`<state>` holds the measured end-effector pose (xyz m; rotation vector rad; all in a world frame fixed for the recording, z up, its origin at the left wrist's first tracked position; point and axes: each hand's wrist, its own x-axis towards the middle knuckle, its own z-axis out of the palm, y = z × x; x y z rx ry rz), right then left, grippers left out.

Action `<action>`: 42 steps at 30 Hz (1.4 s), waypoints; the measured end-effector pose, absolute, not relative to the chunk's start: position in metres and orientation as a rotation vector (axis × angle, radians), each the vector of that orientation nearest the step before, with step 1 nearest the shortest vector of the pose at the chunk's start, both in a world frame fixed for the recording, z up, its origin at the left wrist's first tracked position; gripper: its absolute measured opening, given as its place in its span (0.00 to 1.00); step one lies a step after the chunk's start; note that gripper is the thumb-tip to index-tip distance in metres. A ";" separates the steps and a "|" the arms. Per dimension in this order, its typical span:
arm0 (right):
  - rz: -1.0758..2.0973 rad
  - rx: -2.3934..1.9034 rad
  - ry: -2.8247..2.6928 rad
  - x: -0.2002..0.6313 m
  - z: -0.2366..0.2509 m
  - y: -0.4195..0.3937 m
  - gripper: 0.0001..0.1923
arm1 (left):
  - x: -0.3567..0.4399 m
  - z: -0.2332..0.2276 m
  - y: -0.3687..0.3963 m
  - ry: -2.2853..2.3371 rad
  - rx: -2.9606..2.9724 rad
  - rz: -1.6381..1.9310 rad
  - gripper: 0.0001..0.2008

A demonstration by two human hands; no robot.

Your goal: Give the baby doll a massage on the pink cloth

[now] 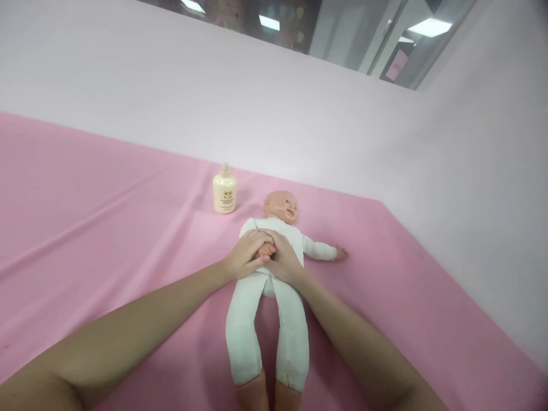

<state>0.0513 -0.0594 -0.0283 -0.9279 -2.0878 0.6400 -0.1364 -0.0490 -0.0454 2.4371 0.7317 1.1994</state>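
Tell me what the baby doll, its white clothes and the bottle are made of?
The doll looks like plastic or vinyl: its head is smooth and a little shiny. Its white suit looks like soft, matte cloth with small wrinkles. The cream bottle seems to be smooth plastic with a printed label. The pink sheet underneath is cloth, judging by its long creases.

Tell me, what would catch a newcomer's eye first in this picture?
A pale plastic baby doll in a white cloth suit lies face up in the middle of a pink sheet. The person's left hand and right hand meet on its belly, clasped around one of the doll's small hands. Beyond the doll's head, a little to the left, stands a cream-coloured plastic pump bottle, upright near the pale wall.
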 end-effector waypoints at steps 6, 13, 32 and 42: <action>0.638 -0.936 -2.093 0.052 -0.028 -0.059 0.33 | -0.135 -0.046 -0.050 0.737 2.430 1.215 0.31; 0.652 -0.937 -2.093 0.052 -0.027 -0.060 0.33 | -0.134 -0.047 -0.050 0.761 2.427 1.233 0.28; 0.645 -0.907 -2.105 0.053 -0.029 -0.059 0.33 | -0.134 -0.046 -0.050 0.785 2.413 1.207 0.23; 0.644 -0.922 -2.096 0.053 -0.028 -0.059 0.33 | -0.134 -0.047 -0.050 0.788 2.413 1.209 0.23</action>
